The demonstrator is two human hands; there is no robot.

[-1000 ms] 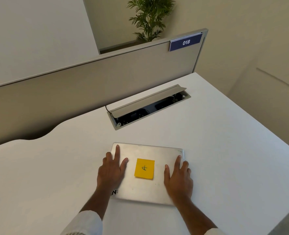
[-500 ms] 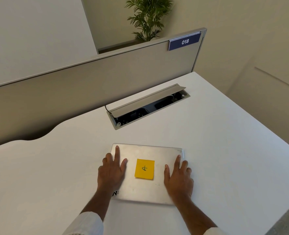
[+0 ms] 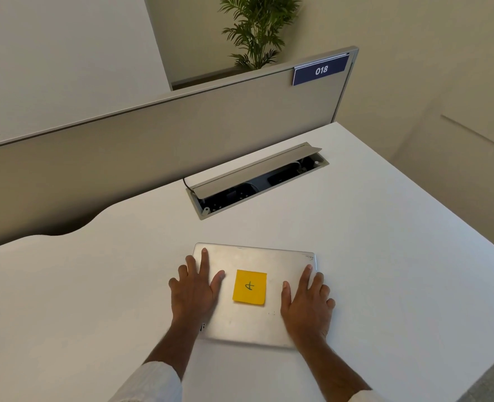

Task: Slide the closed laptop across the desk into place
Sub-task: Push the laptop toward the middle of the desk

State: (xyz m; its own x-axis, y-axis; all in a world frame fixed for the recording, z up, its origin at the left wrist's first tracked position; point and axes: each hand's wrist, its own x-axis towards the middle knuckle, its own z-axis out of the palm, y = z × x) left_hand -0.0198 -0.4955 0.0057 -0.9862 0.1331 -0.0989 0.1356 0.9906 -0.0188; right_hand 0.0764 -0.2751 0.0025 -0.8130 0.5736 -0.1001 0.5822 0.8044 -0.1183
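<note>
Evidently mid-slide, the left hand (image 3: pixel 195 288) and right hand (image 3: pixel 306 300) press flat and open-palmed, gripping nothing, on the closed silver metal laptop (image 3: pixel 254 320) lying near the white desk's (image 3: pixel 385 256) front edge, which likely needs an even forward push next.

1. The white desk (image 3: pixel 385 256) has a curved cut-out along its far left edge.
2. A closed silver laptop (image 3: pixel 257 256) lies flat on it, near the front edge — lid up.
3. Set into the desktop behind the laptop, well apart from it, is a cable tray (image 3: pixel 257 181) — its grey flap propped open.
</note>
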